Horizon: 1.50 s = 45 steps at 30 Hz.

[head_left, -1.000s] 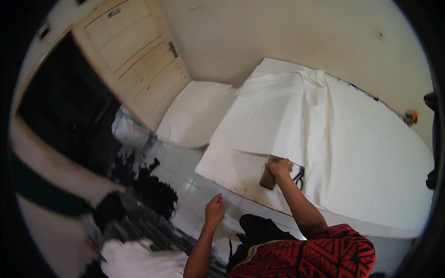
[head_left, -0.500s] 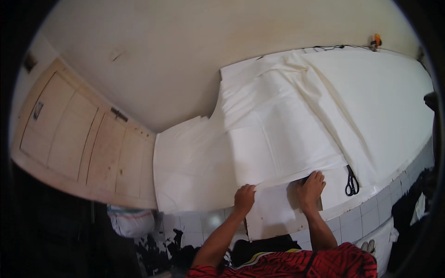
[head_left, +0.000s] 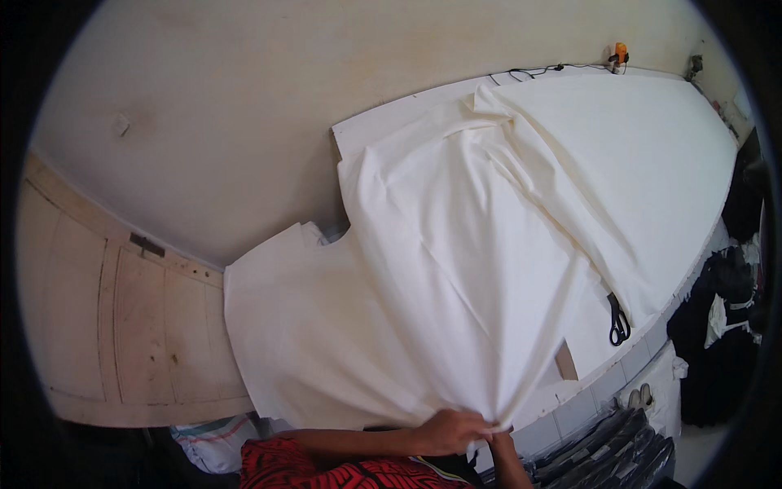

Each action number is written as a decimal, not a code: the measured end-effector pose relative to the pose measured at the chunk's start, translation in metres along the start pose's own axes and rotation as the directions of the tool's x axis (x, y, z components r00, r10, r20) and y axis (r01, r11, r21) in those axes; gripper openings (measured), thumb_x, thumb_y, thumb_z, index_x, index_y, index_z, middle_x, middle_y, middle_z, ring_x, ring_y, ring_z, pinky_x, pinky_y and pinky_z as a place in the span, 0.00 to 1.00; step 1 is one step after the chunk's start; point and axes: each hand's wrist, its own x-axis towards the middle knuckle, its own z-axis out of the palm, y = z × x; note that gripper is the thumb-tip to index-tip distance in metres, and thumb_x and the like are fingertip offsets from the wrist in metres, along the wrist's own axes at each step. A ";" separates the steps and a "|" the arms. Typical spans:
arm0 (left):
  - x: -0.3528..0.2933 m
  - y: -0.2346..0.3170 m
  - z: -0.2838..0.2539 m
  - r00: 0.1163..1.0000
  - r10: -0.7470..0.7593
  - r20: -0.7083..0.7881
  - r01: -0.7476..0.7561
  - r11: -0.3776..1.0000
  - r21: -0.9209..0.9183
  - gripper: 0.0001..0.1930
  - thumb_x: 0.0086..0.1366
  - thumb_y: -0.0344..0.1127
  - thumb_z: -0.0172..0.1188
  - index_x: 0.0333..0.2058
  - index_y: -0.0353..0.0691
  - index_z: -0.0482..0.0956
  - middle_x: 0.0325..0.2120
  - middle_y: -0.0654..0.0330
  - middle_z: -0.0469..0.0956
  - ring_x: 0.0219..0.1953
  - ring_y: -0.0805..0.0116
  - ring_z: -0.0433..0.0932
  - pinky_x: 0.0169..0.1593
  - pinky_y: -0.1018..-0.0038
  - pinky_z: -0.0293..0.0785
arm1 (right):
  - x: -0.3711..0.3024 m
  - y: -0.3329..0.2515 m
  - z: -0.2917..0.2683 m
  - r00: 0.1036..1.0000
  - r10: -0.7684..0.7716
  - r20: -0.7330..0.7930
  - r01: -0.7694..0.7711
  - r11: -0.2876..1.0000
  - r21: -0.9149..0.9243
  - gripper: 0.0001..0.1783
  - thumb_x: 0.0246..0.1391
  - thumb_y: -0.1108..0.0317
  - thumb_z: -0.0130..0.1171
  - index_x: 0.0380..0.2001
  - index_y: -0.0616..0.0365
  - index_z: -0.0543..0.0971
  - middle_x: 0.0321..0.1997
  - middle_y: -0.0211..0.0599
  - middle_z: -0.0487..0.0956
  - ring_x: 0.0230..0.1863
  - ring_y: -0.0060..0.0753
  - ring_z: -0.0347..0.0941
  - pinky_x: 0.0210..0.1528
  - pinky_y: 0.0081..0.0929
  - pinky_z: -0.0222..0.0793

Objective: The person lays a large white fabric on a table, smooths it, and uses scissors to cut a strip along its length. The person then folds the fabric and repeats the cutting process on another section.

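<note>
Two bare hands meet at the near table edge: left hand (head_left: 450,433) closed on a bunched edge of white cloth (head_left: 440,269), slight blur; right hand (head_left: 500,442) right beside it, fingers mostly hidden, can't tell if it grips. Cloth lies over the white tabletop (head_left: 593,346), creases fanning out from that bunch. Risk from here, my read: a hard pull from one point could set creases or skew the cloth. Same pull could drag the brown block (head_left: 566,360), partly covered by the cloth and close to the near edge, or catch the scissors (head_left: 620,324), whose blades look tucked by the fold; either could end up off the table. Counts, near to far: 2 hands, 1 cloth in the grip (whether the part spread at left is a second sheet, can't tell), 1 block, 1 pair of scissors, 1 striped white sack (head_left: 216,444) at lower left, 1 panelled wooden door (head_left: 134,334), 1 orange-and-black device (head_left: 621,54) at the table's far edge, dark cable (head_left: 529,74) beside it, strand count unclear.
</note>
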 end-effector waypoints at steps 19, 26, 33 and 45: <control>0.218 -0.330 -0.673 0.602 -0.127 -0.789 0.620 0.697 0.360 0.24 0.72 0.54 0.66 0.42 0.33 0.88 0.41 0.39 0.87 0.50 0.39 0.84 0.56 0.51 0.78 | 0.172 -0.272 -0.036 0.816 0.111 -0.567 0.304 0.752 0.584 0.25 0.73 0.61 0.60 0.64 0.66 0.75 0.60 0.41 0.83 0.57 0.40 0.83 0.64 0.38 0.77; 0.102 -0.249 -0.836 0.241 0.095 -0.966 0.343 0.922 0.177 0.23 0.77 0.51 0.61 0.51 0.33 0.87 0.46 0.47 0.88 0.50 0.54 0.84 0.59 0.62 0.75 | -0.015 -0.230 0.023 0.774 0.085 -0.627 0.295 0.828 0.476 0.25 0.67 0.62 0.62 0.61 0.68 0.76 0.61 0.46 0.82 0.58 0.47 0.81 0.59 0.46 0.78; 0.015 -0.319 -0.807 0.525 0.007 -0.851 0.681 0.596 0.425 0.20 0.72 0.50 0.66 0.43 0.35 0.89 0.41 0.43 0.87 0.47 0.44 0.84 0.55 0.55 0.77 | -0.109 -0.144 0.122 0.637 0.612 -0.469 -0.535 0.789 0.304 0.27 0.69 0.46 0.65 0.35 0.65 0.84 0.25 0.38 0.83 0.25 0.40 0.78 0.27 0.40 0.72; 0.154 -0.405 -0.669 0.410 0.086 -0.908 0.761 0.516 0.393 0.19 0.74 0.46 0.61 0.58 0.46 0.84 0.54 0.52 0.83 0.60 0.48 0.77 0.63 0.47 0.69 | -0.100 -0.061 0.152 0.547 0.655 -0.521 -0.283 0.730 0.622 0.21 0.75 0.51 0.56 0.45 0.62 0.78 0.24 0.30 0.74 0.24 0.25 0.67 0.22 0.29 0.63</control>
